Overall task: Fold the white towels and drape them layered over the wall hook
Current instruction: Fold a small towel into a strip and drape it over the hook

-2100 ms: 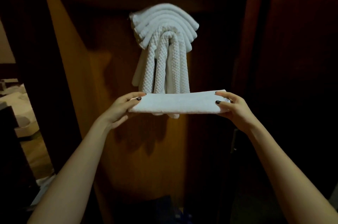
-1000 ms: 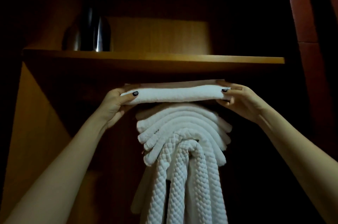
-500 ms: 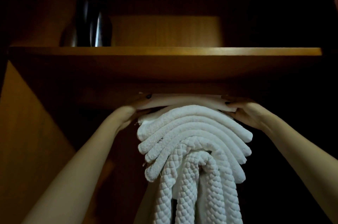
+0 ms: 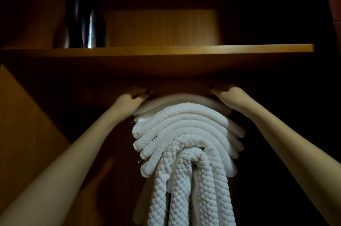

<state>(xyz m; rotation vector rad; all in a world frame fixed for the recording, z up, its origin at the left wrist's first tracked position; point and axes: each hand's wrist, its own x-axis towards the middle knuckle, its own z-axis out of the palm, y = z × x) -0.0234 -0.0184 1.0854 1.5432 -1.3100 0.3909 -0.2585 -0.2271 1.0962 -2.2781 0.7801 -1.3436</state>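
A stack of folded white towels [image 4: 186, 133] hangs arched in layers over a hook that is hidden beneath them, its quilted inner towels trailing straight down. On top lies a smooth folded white towel [image 4: 180, 98], bent into an arch over the stack. My left hand [image 4: 132, 101] holds its left end, thumb curled on top. At the towel's right end my right hand [image 4: 228, 96] grips the fold just under the shelf.
A wooden shelf [image 4: 166, 51] runs across just above the towels, leaving little room over my hands. A dark metal flask [image 4: 85, 24] stands on it at the left. Wooden cabinet panels [image 4: 27, 124] close in the left side and back.
Both hands raised the folded towel from below the stack to above it, then lowered it onto the top. Its ends now bend down over the stack.
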